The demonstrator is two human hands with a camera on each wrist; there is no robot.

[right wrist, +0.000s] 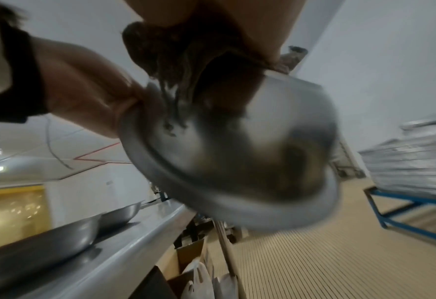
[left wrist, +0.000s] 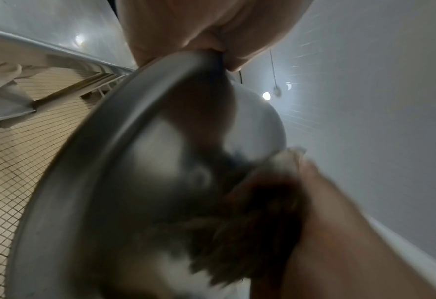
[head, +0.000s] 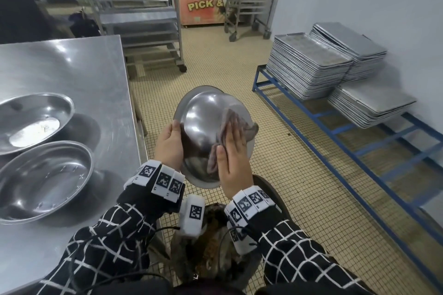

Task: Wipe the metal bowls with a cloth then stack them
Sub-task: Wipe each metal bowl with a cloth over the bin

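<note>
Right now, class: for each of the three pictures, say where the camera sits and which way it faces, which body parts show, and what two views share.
Head: worn high, facing forward and down at the held bowl, both hands and checked sleeves.
Left wrist: looks along the left hand gripping the bowl's rim; the right hand enters low right.
Right wrist: looks along the right hand pressing the cloth; the left hand shows.
Shared: head and right wrist both show two bowls on the table.

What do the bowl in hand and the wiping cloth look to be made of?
Held bowl: polished metal, likely stainless steel, since its domed underside mirrors the lights and the left hand. Cloth: soft woven fabric, brownish-grey, creased and bunched under the flat right hand; which fibre it is can't be judged.
</note>
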